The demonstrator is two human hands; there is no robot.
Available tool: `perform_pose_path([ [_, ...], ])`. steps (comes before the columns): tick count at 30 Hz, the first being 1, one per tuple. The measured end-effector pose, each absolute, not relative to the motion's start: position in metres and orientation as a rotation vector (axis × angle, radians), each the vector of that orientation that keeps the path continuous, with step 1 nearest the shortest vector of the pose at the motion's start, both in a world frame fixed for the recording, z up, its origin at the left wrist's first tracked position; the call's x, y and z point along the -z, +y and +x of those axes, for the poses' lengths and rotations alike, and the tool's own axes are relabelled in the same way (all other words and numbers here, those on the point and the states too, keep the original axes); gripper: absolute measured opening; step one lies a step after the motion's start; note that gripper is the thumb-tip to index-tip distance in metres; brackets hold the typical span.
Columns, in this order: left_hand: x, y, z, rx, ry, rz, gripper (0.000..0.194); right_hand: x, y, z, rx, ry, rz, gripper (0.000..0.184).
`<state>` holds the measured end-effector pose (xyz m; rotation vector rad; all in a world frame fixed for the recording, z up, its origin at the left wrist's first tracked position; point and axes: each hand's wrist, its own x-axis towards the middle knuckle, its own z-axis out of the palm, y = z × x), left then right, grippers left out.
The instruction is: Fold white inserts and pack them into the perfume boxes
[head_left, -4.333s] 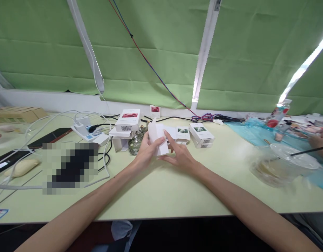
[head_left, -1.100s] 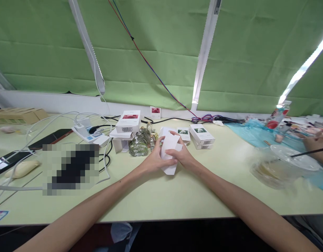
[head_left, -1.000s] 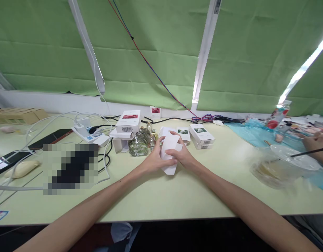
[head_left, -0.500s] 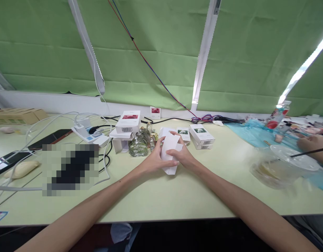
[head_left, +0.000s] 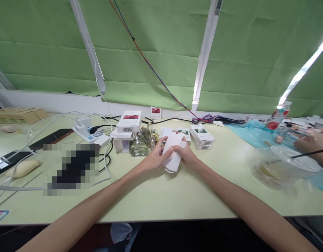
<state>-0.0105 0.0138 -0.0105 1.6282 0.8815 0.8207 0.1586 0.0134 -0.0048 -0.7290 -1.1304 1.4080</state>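
Note:
Between both hands I hold a plain white folding carton (head_left: 173, 161), tilted, with flaps showing at its lower end. My left hand (head_left: 156, 156) is closed on its left side, the thumb lying across the face. From the right, my right hand (head_left: 186, 154) grips it, its thumb beside the left one. Just behind the hands stand glass perfume bottles (head_left: 138, 147) and a white box with a green picture (head_left: 185, 133), partly hidden. Further right lies a stack of similar small boxes (head_left: 203, 135). A white box with a red picture (head_left: 128, 121) rests on other cartons at left.
Left are a power strip (head_left: 88, 134), tangled white cables, phones (head_left: 49, 139) and a computer mouse (head_left: 23, 169). At right stand a clear plastic cup (head_left: 272, 168) with a dark straw and a bottle (head_left: 279, 115) near blue plastic sheeting (head_left: 252, 134). Another person's hand (head_left: 310, 145) shows at far right.
My thumbs have shifted up on the white carton and now meet on its face. The carton has turned slightly, its upper end leaning further right.

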Motion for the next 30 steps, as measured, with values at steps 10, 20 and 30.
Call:
perform_pose_path([
  [10,0.006,0.011,-0.010,-0.799,0.736,1.575,0.101,-0.006,0.022,0.174,-1.514,-0.884,-0.719,0.046],
  [20,-0.001,0.007,-0.009,-0.804,0.792,1.616,0.087,-0.003,0.024,0.173,-1.647,-0.808,-0.668,0.038],
  [30,0.002,0.009,-0.009,-0.817,0.826,1.605,0.096,-0.003,0.022,0.170,-1.709,-0.734,-0.611,0.033],
])
